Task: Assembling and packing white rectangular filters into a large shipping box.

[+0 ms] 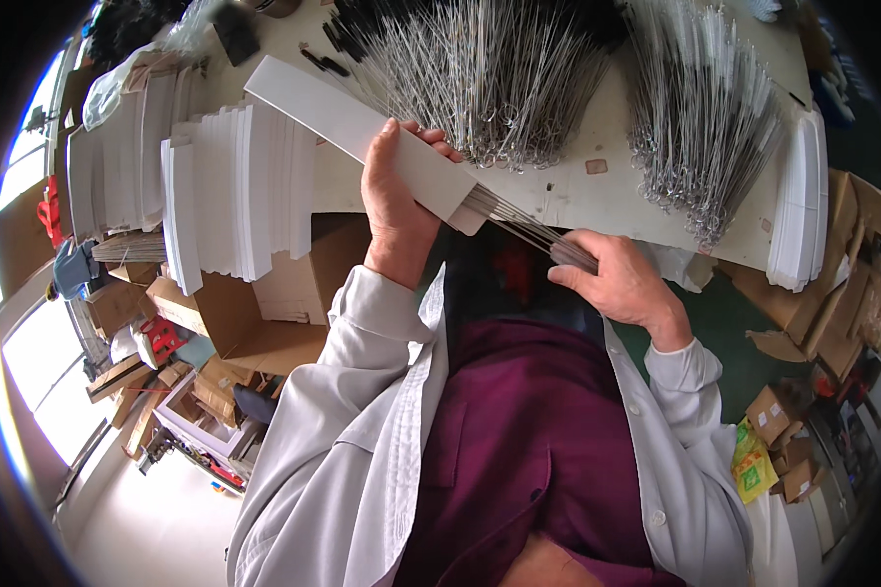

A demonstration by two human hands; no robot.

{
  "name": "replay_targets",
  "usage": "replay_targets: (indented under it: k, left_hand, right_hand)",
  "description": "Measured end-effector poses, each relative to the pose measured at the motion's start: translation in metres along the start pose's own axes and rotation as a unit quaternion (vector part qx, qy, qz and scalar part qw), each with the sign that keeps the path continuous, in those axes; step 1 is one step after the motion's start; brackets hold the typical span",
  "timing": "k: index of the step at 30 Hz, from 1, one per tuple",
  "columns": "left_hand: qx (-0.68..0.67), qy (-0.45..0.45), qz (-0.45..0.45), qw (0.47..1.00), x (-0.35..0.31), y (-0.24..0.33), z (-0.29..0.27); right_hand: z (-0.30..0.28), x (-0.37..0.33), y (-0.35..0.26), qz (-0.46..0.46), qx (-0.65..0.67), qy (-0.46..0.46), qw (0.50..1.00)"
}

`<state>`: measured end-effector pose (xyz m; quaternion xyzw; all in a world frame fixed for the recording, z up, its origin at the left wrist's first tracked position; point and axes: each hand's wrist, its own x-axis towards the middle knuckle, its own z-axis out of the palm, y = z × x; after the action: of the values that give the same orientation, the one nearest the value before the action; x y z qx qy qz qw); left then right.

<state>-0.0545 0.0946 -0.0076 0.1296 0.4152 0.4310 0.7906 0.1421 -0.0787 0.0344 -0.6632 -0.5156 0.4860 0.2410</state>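
The right hand's (625,284) fingers (570,256) pinch the near end of a thin bundle of metal skewers (524,228), whose long axis runs up-left into the open mouth of a long white paper sleeve (362,137). The left hand (401,201) wraps that sleeve, seemingly just above the tabletop (578,191), between skewer heaps (480,78).
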Motion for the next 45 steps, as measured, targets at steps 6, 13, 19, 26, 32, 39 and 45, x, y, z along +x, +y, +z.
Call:
replay_targets:
  k: [6, 13, 19, 26, 32, 39, 45]
  left_hand:
    - [0.002, -0.001, -0.019, 1.000, -0.005, -0.020, 0.016]
    - [0.074, -0.031, -0.035, 0.996, -0.031, -0.052, 0.031]
    - [0.328, -0.127, -0.149, 0.924, -0.060, -0.030, 0.011]
    - [0.746, -0.353, 0.313, 0.471, -0.086, 0.012, 0.044]
    - [0.815, -0.400, 0.092, 0.409, -0.054, -0.010, 0.022]
    - [0.796, -0.317, 0.158, 0.491, -0.059, -0.026, 0.008]
    - [0.815, -0.284, 0.122, 0.490, -0.067, -0.033, 0.006]
  right_hand:
    - [0.024, 0.005, 0.002, 0.053, 0.179, 0.076, 0.979]
    - [0.049, 0.046, 0.010, 0.034, 0.316, 0.147, 0.937]
    - [0.018, 0.032, 0.017, 0.015, 0.256, 0.160, 0.953]
    - [-0.007, 0.022, 0.012, 0.075, 0.172, 0.034, 0.982]
    - [0.007, 0.021, 0.011, 0.001, 0.101, 0.012, 0.995]
    - [0.015, 0.000, 0.018, -0.042, 0.165, 0.220, 0.960]
    - [0.026, -0.008, 0.024, 0.011, 0.283, 0.226, 0.932]
